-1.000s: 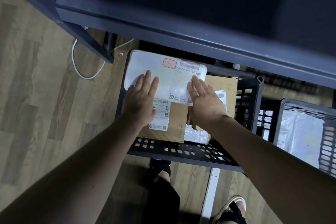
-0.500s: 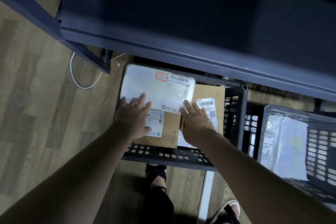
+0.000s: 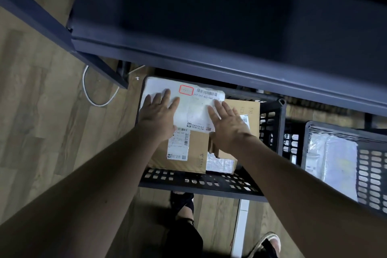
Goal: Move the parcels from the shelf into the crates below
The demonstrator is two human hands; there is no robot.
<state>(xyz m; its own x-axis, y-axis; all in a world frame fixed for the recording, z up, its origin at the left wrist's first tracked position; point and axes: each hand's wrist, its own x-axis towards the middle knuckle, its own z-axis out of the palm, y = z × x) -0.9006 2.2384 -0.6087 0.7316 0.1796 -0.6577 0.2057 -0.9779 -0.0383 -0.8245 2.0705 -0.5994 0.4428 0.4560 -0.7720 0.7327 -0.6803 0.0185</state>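
White parcel (image 3: 194,107) lies atop cardboard boxes (image 3: 194,148) in left crate (image 3: 201,182), long axis left-right. Left hand (image 3: 158,118), right hand (image 3: 227,125) spread flat on near edge (fingers straight, both equally near).

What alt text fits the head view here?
Both hands, left hand and right hand, lie flat with straight fingers on a white parcel atop cardboard boxes in a black crate, under a dark shelf. Another crate sits right.
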